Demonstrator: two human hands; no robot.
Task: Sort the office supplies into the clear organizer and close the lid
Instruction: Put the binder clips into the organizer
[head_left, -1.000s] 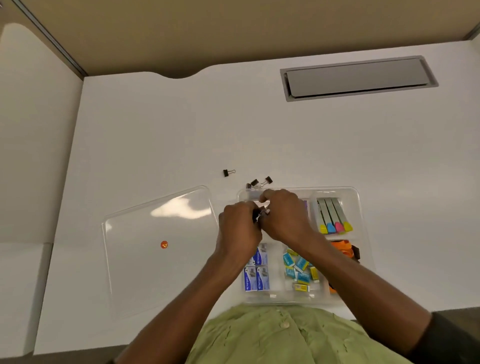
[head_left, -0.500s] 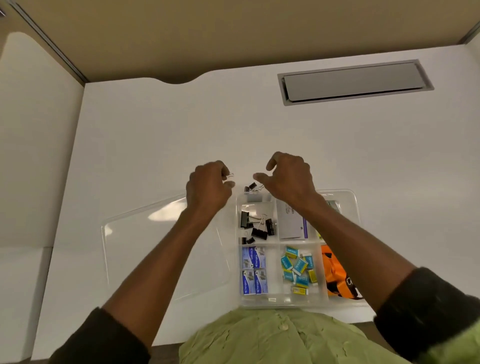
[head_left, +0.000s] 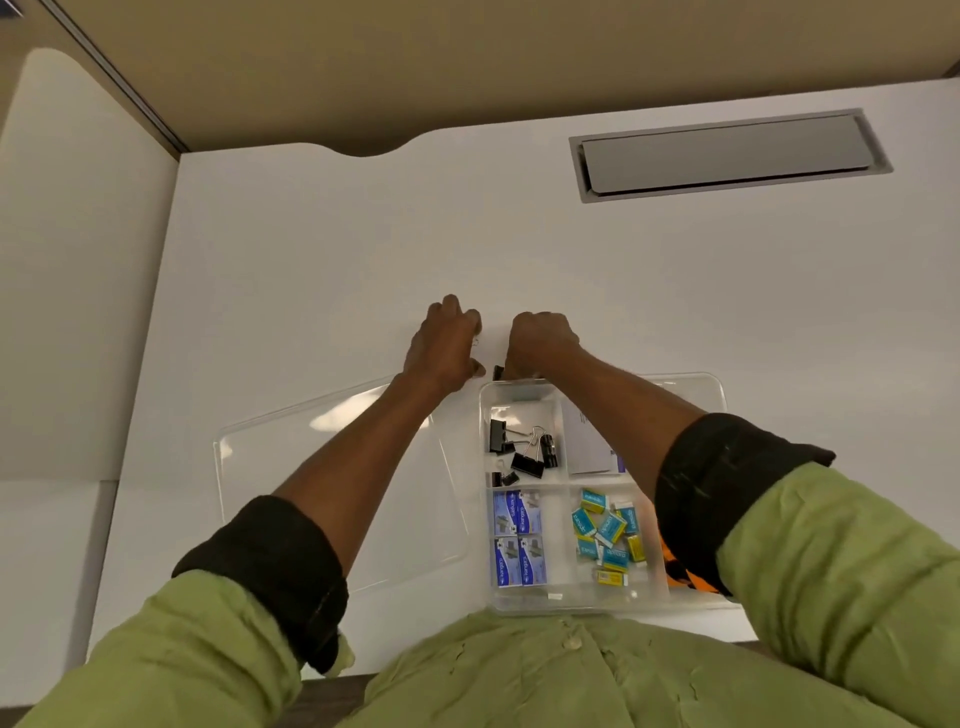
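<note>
— Now, where are we? Both hands sit on the worktop just beyond the organizer; our left hand is curled, a bit of wire showing at its fingertips, and our right hand is closed over a black clip.

— Firmly held?

— We cannot tell; fingers hide both grips. Small clips could slip out, or spring off across the worktop.

— And the lid?

— Off, lying left of the organizer. Other clips fill the far-left compartment; we could miss it and land among the staples.

Both arms outstretched; left hand, right hand fingers curled down.
</note>
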